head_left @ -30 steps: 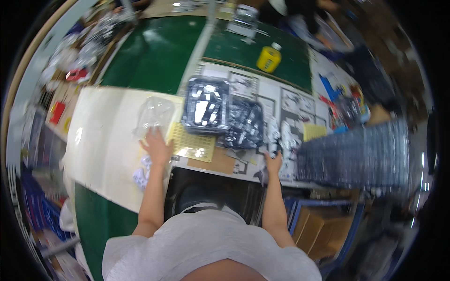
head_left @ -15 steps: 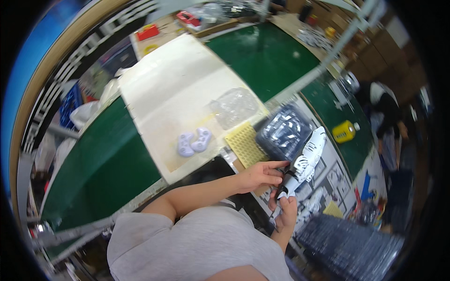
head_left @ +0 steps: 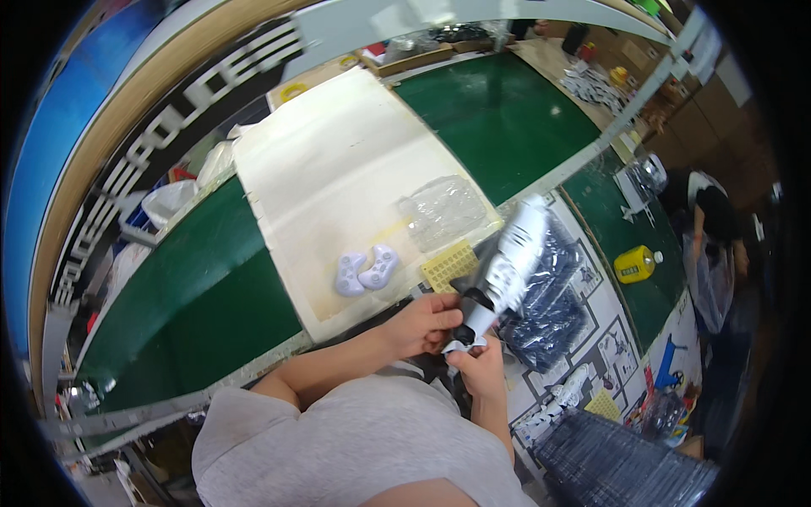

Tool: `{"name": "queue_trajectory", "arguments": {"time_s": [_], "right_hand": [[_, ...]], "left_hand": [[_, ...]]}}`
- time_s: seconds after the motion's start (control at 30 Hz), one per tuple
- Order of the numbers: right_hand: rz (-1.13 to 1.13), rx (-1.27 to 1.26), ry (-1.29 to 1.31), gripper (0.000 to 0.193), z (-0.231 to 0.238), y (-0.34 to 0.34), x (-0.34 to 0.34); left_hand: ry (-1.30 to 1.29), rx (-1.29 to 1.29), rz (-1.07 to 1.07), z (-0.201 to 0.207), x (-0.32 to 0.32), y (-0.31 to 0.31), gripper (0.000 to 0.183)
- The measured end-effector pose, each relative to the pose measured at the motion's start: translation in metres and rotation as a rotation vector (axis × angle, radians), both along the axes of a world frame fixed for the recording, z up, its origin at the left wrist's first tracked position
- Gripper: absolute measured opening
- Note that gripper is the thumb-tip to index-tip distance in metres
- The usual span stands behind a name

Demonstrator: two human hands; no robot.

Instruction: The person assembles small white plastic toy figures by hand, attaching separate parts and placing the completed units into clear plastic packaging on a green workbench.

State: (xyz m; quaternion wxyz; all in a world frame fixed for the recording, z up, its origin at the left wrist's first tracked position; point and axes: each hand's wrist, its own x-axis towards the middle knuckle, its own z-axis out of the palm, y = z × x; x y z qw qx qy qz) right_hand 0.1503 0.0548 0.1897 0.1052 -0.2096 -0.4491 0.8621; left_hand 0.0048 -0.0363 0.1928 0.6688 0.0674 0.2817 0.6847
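In front of my body I hold a long white plastic toy piece point(head_left: 515, 253) with black markings and a black band; its exact kind I cannot make out. It slants up to the right, its far end blurred. My right hand point(head_left: 481, 367) is closed around its lower end. My left hand point(head_left: 422, 325) pinches the dark part beside it, with some fingertips hidden. Behind the toy piece lies a pile of clear-wrapped black trays point(head_left: 553, 317), partly covered by it. A yellow bumpy sheet point(head_left: 449, 266) sits just beyond my left hand.
Two lavender controllers point(head_left: 365, 270) and a clear plastic bag point(head_left: 448, 211) lie on a cream board point(head_left: 312, 160). A yellow bottle point(head_left: 637, 264) stands at right. Stacked dark trays point(head_left: 617, 456) are at lower right. A metal rail point(head_left: 583, 160) crosses the green table. Another person point(head_left: 714, 220) is at far right.
Both hands have brought the toy piece left and closer to my body; it now overlaps the wrapped trays. The head view has shifted, so the table appears slightly lower and to the right.
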Motion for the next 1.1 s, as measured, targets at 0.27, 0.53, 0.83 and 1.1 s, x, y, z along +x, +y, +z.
{"name": "queue_trajectory", "arguments": {"time_s": [0.27,0.53,0.83,1.1], "right_hand": [[-0.045,0.747,-0.021,0.054,0.021,0.036,-0.03],[-0.129,1.61,-0.02,0.049,-0.006,0.102,-0.161],[-0.086,1.606,-0.252,0.054,-0.14,0.074,-0.163],[-0.061,0.991,-0.527,0.03,-0.095,0.001,-0.006]], "left_hand": [[1.526,-0.494,0.286,-0.091,-0.15,0.055,0.027],[2.183,-0.406,0.307,-0.167,-0.166,0.062,0.036],[1.852,-0.217,0.676,-0.101,-0.122,0.07,0.037],[2.229,0.531,-0.255,-0.081,0.003,0.151,0.014]]}}
